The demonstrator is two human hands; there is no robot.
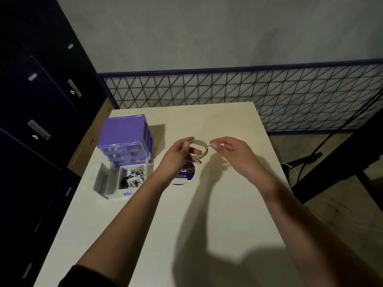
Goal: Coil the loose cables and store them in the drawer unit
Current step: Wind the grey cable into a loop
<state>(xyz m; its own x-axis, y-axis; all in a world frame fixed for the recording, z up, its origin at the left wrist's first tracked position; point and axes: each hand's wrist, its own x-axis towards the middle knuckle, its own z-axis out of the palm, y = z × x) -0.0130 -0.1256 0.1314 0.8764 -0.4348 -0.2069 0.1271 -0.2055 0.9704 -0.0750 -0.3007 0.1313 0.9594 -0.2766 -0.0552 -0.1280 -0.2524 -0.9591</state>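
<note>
A white cable [202, 149] is wound into a small coil above the middle of the cream table [207, 214]. My left hand [178, 156] grips the coil's left side. My right hand [230, 150] pinches the cable's loose end between thumb and forefinger at the coil's upper right. The purple drawer unit [124, 135] stands at the table's left. Its bottom drawer [126, 181] is pulled out and holds several coiled white and black cables [133, 177].
A round purple sticker [185, 175] lies on the table under my left wrist. A wire mesh panel [248, 88] stands behind the table. Dark filing cabinets [35, 112] fill the left side. Black cables and a stand [306, 160] are on the floor at right.
</note>
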